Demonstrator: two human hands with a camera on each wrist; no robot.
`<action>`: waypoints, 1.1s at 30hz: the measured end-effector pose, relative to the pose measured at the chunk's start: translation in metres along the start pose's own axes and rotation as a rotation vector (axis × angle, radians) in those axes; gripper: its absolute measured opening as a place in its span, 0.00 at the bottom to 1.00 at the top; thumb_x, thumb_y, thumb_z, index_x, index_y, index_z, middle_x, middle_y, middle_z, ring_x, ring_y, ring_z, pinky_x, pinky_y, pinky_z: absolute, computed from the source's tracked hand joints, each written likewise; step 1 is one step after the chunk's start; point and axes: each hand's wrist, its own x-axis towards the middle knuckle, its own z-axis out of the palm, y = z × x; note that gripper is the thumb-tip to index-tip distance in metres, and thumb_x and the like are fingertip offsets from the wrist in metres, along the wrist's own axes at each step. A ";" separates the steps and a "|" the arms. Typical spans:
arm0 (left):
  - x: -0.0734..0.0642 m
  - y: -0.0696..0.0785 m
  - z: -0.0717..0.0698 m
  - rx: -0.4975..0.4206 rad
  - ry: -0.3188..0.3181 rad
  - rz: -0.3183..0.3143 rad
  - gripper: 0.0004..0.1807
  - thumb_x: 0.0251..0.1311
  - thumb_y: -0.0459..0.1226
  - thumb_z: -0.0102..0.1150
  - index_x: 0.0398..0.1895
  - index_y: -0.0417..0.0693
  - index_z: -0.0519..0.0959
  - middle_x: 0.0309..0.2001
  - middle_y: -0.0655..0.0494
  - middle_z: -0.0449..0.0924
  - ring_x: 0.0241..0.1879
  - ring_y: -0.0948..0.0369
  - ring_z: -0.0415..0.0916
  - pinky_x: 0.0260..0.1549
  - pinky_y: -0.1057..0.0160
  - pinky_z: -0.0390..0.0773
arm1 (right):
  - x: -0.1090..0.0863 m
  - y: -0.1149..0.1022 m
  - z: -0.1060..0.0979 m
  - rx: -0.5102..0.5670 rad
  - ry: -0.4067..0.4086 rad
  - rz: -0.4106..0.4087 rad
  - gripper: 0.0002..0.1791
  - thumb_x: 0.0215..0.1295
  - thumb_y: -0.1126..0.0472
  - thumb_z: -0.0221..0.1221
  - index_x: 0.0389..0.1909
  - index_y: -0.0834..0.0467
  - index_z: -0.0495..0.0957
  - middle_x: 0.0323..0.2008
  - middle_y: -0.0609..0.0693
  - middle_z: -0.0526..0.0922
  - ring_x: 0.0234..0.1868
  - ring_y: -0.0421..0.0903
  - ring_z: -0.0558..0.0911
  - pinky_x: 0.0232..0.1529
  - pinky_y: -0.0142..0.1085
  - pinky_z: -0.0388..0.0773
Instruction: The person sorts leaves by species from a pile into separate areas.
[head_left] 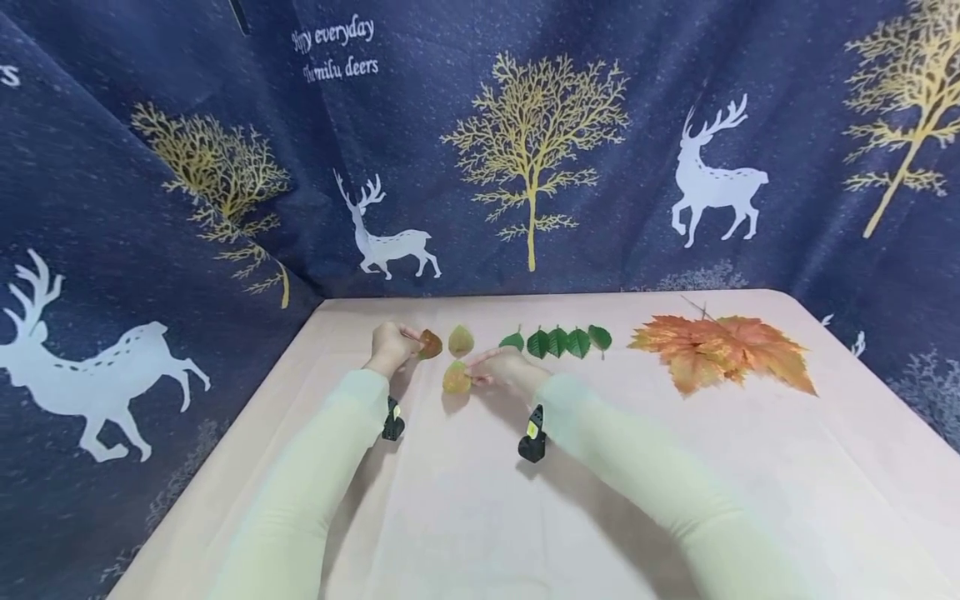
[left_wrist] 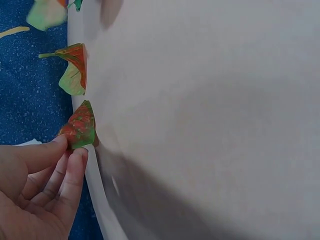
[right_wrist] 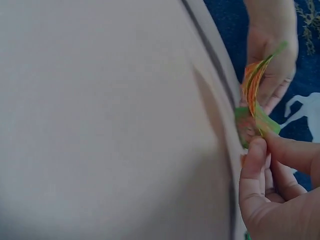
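My left hand (head_left: 393, 346) pinches the edge of a reddish-brown leaf (head_left: 431, 344) at the far left of the table. In the left wrist view, the thumb and fingertips hold this red and green leaf (left_wrist: 81, 126) at its lower end. My right hand (head_left: 504, 367) holds a yellow leaf (head_left: 456, 378) between thumb and fingers, its shadow falling on the tabletop. Seen from the right wrist, that leaf (right_wrist: 254, 90) stands curved and edge-on above the fingertips. Another yellow-green leaf (head_left: 461, 341) lies flat between the two, just beyond the right hand's leaf.
Several green leaves (head_left: 557, 342) lie in a row right of the hands, the leftmost partly behind the right hand. Large orange maple leaves (head_left: 720, 346) overlap at the table's back right. A dark blue curtain (head_left: 480, 233) with deer and trees hangs behind the pale table (head_left: 480, 517).
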 end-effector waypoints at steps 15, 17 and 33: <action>-0.006 -0.007 0.001 0.043 0.010 0.024 0.08 0.56 0.31 0.66 0.39 0.39 0.84 0.42 0.43 0.85 0.35 0.54 0.86 0.23 0.63 0.84 | 0.023 0.006 0.032 0.052 0.156 -0.052 0.09 0.55 0.73 0.66 0.38 0.67 0.84 0.40 0.58 0.88 0.20 0.38 0.82 0.34 0.32 0.86; -0.008 -0.008 -0.001 0.043 0.020 0.029 0.07 0.56 0.31 0.66 0.38 0.39 0.84 0.42 0.43 0.85 0.36 0.54 0.86 0.24 0.62 0.84 | 0.026 0.006 0.037 0.051 0.187 -0.043 0.09 0.54 0.72 0.67 0.37 0.66 0.84 0.40 0.58 0.88 0.20 0.38 0.82 0.33 0.32 0.86; -0.010 -0.015 -0.004 -0.030 0.001 0.005 0.06 0.57 0.33 0.66 0.36 0.39 0.84 0.37 0.45 0.87 0.27 0.60 0.85 0.23 0.67 0.83 | 0.032 0.000 0.045 0.027 0.356 0.000 0.08 0.50 0.77 0.66 0.33 0.66 0.84 0.34 0.58 0.88 0.21 0.41 0.83 0.28 0.30 0.85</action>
